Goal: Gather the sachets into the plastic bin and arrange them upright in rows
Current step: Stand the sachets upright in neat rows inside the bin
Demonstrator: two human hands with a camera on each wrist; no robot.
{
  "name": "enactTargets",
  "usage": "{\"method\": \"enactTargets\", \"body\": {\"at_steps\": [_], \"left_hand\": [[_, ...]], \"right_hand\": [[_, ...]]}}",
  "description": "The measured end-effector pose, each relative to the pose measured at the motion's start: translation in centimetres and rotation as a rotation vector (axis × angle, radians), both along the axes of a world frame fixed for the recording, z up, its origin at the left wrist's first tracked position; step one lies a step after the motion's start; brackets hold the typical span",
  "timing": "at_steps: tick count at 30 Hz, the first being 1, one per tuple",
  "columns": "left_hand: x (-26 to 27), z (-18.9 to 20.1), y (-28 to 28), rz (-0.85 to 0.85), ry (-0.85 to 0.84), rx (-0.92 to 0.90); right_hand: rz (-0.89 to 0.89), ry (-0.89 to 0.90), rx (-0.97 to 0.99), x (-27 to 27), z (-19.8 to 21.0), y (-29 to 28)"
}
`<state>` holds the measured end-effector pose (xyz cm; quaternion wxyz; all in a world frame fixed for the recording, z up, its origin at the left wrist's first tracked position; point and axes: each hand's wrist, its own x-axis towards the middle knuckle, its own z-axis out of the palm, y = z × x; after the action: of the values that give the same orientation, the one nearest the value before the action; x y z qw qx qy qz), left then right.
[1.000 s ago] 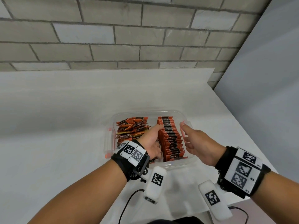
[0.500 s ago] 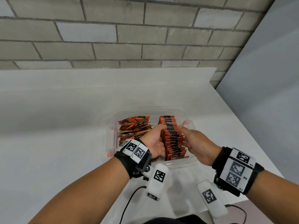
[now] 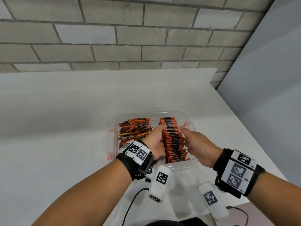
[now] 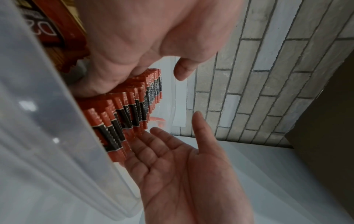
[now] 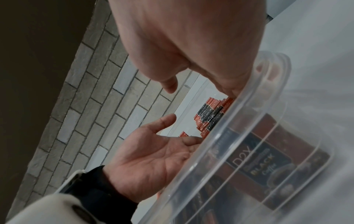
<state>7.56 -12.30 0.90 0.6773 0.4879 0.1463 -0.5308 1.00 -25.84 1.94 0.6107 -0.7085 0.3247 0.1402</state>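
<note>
A clear plastic bin [image 3: 151, 114] sits on the white table. In its right half stands a long row of orange-and-black sachets [image 3: 172, 137], upright on edge. More sachets lie in a loose pile [image 3: 135, 128] in the left half. My left hand [image 3: 157, 139] presses flat against the row's left side. My right hand [image 3: 193, 141] lies along its right side. In the left wrist view the right hand [image 4: 182, 159] is spread, with straight fingers touching the sachet row [image 4: 134, 109]. In the right wrist view the left hand [image 5: 153, 156] shows an open palm beside the sachet row [image 5: 210, 115].
A grey brick wall [image 3: 130, 38] rises behind the table. A grey partition [image 3: 268, 95] stands along the table's right edge. Orange latches [image 3: 111, 130] sit on the bin's sides. Cables [image 3: 130, 206] hang at the front edge.
My right hand has come in from the right to the row's side. My left hand has slid further along the row. Both hands now flank the sachets.
</note>
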Motion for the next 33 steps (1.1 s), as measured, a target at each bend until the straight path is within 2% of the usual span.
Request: {"method": "enactTargets", "body": {"at_steps": [11,24,29,33], "left_hand": [[0.0,0.8,0.0,0.039,-0.024,0.030],[0.1,1.4,0.0,0.056,-0.008,0.057],[0.3,1.4,0.0,0.049,-0.009,0.040],[0.6,1.0,0.1,0.050,-0.021,0.040]], "right_hand": [[-0.002,-0.002,0.048,0.2,0.6,0.4],[-0.022,0.032,-0.005,1.1,1.0,0.7],[-0.008,0.027,0.074,1.8,0.9,0.8],[-0.004,0.032,0.054,2.2,0.7,0.7]]}}
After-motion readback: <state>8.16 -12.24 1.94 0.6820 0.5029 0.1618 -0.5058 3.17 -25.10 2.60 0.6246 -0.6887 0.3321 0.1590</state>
